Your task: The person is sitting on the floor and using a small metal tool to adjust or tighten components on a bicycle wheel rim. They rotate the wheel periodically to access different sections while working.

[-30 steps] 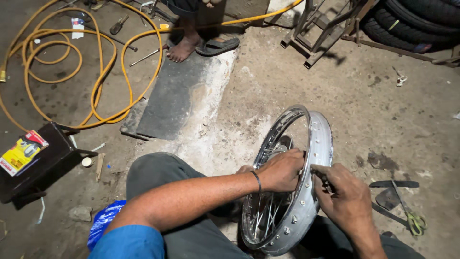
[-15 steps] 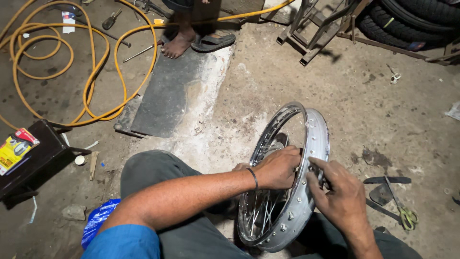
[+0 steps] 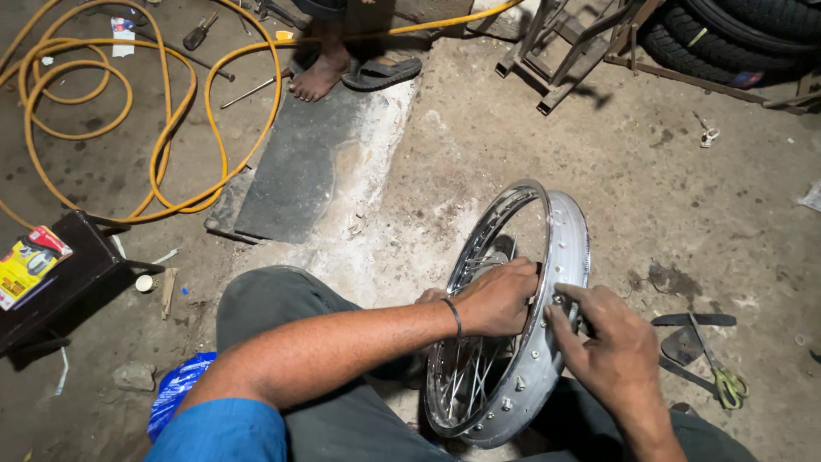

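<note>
A bare, gritty concrete floor (image 3: pixel 684 197) lay under everything, with a coiled yellow hose (image 3: pixel 162 111) at the far left. A chromed, spoked wheel rim (image 3: pixel 569 248) stood upright between the seated person's knees, its polished band dotted with spoke nipples. The left hand (image 3: pixel 496 298) curled shut over the rim's inner edge, fingers wrapped around the metal among the thin steel spokes. The right hand (image 3: pixel 611 342) pressed on the outer band, thumb and forefinger pinched at a nipple; whether they held a tool, I could not tell. Green-handled scissors (image 3: pixel 725 381) lay near on the right.
</note>
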`<control>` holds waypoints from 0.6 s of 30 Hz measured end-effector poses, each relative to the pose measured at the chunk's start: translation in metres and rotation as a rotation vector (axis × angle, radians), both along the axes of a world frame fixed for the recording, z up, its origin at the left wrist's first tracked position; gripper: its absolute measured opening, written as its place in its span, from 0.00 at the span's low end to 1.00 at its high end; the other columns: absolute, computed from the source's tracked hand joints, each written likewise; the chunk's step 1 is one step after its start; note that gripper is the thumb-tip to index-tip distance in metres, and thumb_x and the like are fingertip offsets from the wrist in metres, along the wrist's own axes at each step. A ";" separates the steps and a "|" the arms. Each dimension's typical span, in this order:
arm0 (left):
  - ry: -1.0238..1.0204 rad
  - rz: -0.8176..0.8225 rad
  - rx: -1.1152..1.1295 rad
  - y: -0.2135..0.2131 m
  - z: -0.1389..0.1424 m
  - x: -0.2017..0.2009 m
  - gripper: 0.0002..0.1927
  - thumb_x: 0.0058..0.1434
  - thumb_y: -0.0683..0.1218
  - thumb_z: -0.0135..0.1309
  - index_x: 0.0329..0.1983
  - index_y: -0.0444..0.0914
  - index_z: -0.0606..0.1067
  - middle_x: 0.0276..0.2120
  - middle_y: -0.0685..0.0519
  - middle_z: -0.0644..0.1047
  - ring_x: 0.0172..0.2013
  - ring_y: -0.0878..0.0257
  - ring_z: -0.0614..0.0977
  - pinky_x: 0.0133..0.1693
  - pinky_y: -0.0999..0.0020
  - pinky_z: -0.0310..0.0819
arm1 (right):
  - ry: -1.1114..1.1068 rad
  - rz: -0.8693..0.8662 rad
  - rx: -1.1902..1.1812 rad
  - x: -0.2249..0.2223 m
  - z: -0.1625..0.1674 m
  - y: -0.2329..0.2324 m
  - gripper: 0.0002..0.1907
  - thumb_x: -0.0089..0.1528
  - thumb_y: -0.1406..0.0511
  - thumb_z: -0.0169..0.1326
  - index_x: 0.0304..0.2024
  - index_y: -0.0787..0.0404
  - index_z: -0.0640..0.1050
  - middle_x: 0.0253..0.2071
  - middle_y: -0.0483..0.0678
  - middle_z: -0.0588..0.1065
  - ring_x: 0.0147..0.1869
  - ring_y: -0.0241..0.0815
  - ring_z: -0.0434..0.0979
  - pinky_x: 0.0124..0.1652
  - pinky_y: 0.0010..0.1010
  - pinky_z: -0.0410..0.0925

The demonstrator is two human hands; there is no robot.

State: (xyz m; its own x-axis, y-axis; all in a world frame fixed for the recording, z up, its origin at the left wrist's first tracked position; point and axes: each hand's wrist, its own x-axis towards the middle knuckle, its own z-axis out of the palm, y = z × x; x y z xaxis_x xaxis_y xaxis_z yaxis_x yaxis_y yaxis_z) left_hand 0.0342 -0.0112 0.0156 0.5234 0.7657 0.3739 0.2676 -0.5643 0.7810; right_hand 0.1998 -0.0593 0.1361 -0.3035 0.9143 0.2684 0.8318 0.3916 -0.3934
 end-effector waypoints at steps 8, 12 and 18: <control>0.013 -0.001 -0.019 0.000 -0.001 0.000 0.15 0.56 0.48 0.60 0.42 0.35 0.77 0.38 0.45 0.75 0.45 0.48 0.76 0.48 0.56 0.72 | -0.014 -0.024 0.031 0.003 -0.002 0.001 0.12 0.57 0.62 0.65 0.42 0.55 0.80 0.30 0.49 0.75 0.32 0.48 0.77 0.32 0.38 0.69; 0.011 -0.013 -0.012 0.000 -0.001 0.000 0.14 0.56 0.49 0.60 0.40 0.36 0.77 0.37 0.46 0.75 0.45 0.49 0.77 0.48 0.56 0.73 | -0.032 0.025 -0.011 0.004 -0.003 0.002 0.13 0.56 0.64 0.63 0.44 0.55 0.82 0.29 0.50 0.75 0.29 0.48 0.77 0.30 0.38 0.69; 0.002 -0.001 0.008 0.000 -0.003 0.002 0.15 0.55 0.49 0.60 0.41 0.35 0.78 0.37 0.45 0.75 0.45 0.48 0.76 0.47 0.55 0.72 | 0.014 0.011 -0.066 0.005 -0.001 0.002 0.13 0.57 0.63 0.62 0.45 0.54 0.82 0.29 0.49 0.75 0.28 0.47 0.77 0.30 0.38 0.68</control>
